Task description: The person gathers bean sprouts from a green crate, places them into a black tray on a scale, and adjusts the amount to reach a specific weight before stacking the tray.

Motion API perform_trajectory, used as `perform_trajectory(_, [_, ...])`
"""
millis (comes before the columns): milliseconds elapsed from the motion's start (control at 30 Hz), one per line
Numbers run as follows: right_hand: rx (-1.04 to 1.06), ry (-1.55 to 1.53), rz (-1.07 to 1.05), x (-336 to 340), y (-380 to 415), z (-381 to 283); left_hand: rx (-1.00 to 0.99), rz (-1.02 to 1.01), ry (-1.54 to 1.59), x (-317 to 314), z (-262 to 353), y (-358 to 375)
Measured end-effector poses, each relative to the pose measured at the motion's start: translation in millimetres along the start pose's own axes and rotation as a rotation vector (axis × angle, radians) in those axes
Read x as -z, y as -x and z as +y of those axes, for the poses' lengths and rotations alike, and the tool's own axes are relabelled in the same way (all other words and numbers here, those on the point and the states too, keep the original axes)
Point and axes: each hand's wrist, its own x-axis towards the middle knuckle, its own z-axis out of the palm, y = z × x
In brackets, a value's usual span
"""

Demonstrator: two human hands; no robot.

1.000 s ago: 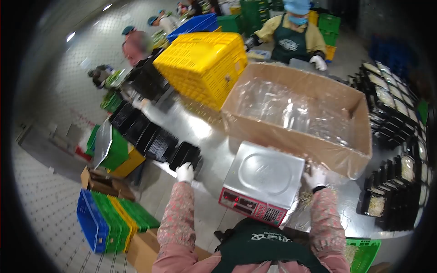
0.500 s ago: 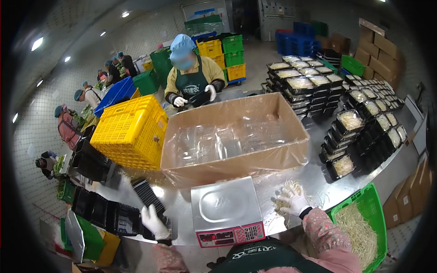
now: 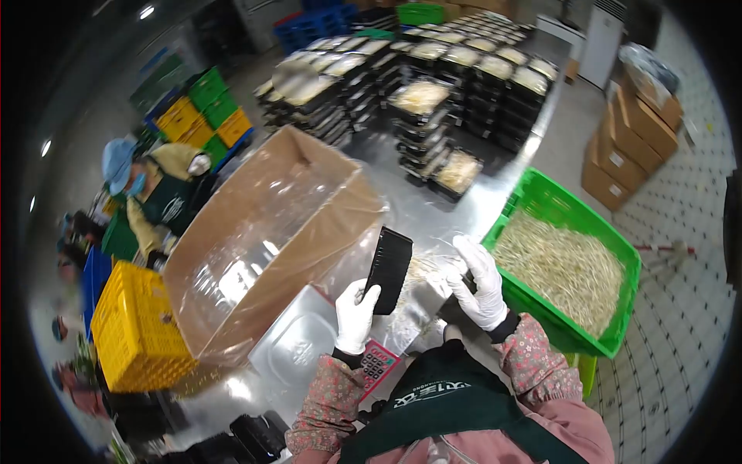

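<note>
Gloved in white, my left hand [image 3: 356,315] grips a black plastic tray [image 3: 389,271] by its lower end, tilted upright over the metal table. My right hand [image 3: 481,284] has its fingers apart near the table edge, beside the green crate [image 3: 533,301] of pale sprouts [image 3: 560,267]. Between my hands, loose sprouts [image 3: 421,271] lie on the table. The scale [image 3: 297,340], with its red keypad [image 3: 378,370], is under and left of my left hand.
A large lined cardboard box [image 3: 309,240] stands left of centre. Filled trays [image 3: 421,97] are stacked at the back. A yellow crate [image 3: 135,332] is at left, near a co-worker [image 3: 166,201]. Cartons [image 3: 630,147] stand at right. Black trays [image 3: 259,437] lie at bottom left.
The view has turned right. My left hand has come from the tray stack to beside the sprouts, now holding a black tray. My right hand has lifted off the loose sprouts.
</note>
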Motion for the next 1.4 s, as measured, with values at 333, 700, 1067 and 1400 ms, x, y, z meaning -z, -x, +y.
perform_trajectory(333, [-0.405, -0.046, -0.089, 88.7, 112.0, 62.1, -0.502, -0.139, -1.054, -27.9, -138.0, -166.2])
perform_trajectory(700, [-0.828, 0.44, 0.139, 327.7, 180.5, 276.2, -0.246, -0.419, -0.591, -236.1, -70.9, -90.4])
perform_trajectory(1067, [-1.161, 0.777, -0.274, 319.2, 196.9, 445.8, -0.004, -1.149, -0.985, -380.1, -126.7, -21.8])
perform_trajectory(1400, [-1.256, 0.657, -0.33, 339.5, 193.8, 467.2, 0.331, -1.72, -1.324, -431.8, -120.6, -15.4])
